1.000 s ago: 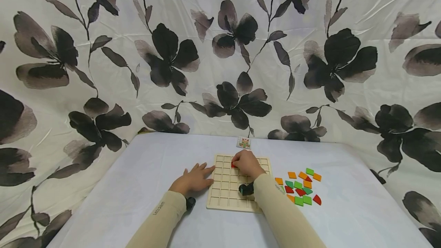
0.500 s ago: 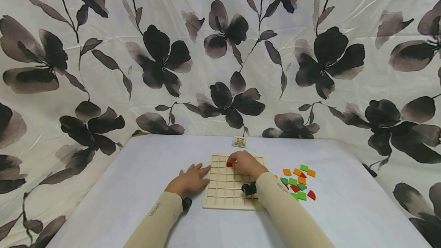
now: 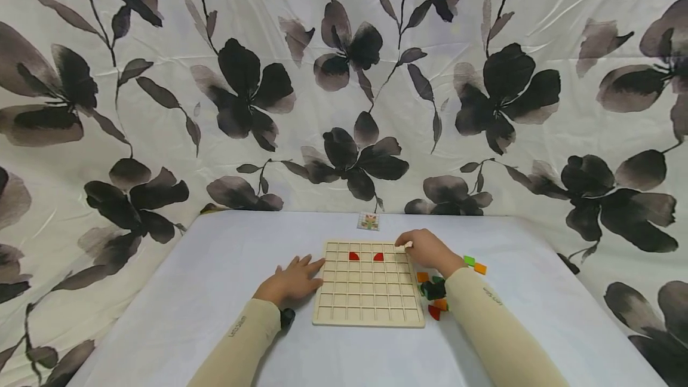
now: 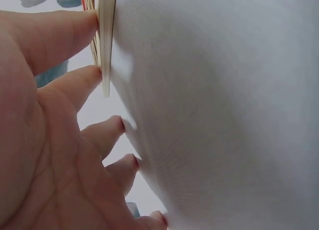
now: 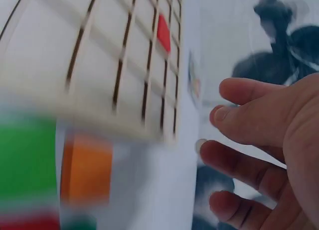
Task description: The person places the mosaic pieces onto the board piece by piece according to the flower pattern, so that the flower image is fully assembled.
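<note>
A pale wooden grid board (image 3: 368, 291) lies flat on the table. Two red quarter-circle pieces, a left one (image 3: 353, 256) and a right one (image 3: 378, 257), sit in separate cells near its far edge. My left hand (image 3: 290, 282) rests at the board's left edge with its fingers spread; in the left wrist view, thumb and index fingertips touch the board's side (image 4: 105, 41). Over the board's far right corner is my right hand (image 3: 430, 251), its fingers relaxed. Nothing shows between those fingers (image 5: 234, 160) in the right wrist view.
Loose pieces lie right of the board, partly hidden under the right arm: a green piece (image 3: 469, 260), an orange piece (image 3: 480, 268) and a red quarter circle (image 3: 434, 312) among several. A small patterned card (image 3: 368, 221) lies beyond the board. Floral cloth (image 3: 344, 106) hangs behind the table.
My right hand has let go of the red quarter-circle piece at the left and moved right, uncovering a second red piece. My left hand stays at the board's edge. The head view has shifted slightly.
</note>
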Action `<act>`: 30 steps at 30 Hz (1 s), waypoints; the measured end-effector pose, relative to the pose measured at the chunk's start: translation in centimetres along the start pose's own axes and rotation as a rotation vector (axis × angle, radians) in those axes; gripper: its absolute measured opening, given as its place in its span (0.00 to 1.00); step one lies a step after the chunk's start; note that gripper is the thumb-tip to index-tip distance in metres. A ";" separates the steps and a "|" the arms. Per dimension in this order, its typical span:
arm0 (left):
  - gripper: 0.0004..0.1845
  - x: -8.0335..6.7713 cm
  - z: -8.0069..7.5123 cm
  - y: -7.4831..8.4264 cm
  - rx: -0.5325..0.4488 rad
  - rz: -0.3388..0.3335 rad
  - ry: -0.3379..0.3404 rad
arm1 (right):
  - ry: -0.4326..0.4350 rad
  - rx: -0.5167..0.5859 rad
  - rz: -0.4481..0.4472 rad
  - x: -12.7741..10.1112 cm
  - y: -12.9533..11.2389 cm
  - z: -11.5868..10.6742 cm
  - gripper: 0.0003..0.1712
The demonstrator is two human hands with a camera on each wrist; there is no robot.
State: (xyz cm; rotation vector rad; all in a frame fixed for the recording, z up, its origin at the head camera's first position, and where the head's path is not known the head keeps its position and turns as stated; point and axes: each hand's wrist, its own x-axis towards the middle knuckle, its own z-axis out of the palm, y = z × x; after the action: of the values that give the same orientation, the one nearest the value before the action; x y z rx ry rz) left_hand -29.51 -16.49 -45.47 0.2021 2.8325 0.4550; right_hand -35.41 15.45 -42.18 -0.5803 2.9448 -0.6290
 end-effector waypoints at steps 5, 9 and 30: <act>0.31 0.2 0.3 -0.3 0.002 -0.004 -0.005 | -0.002 -0.009 0.053 -2.0 3.3 -1.7 0.17; 0.31 0.3 0.3 -0.4 -0.013 -0.011 -0.014 | -0.007 -0.029 0.087 -3.4 5.4 -2.5 0.17; 0.31 0.7 0.5 -0.4 -0.008 -0.002 -0.011 | -0.073 -0.163 0.080 -7.3 10.9 -2.8 0.13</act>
State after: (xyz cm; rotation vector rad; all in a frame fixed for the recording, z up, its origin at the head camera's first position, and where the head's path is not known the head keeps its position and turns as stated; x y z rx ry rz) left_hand -30.04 -16.66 -46.20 0.1994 2.8195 0.4627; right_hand -32.84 28.46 -44.13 -0.4848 2.9511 -0.3543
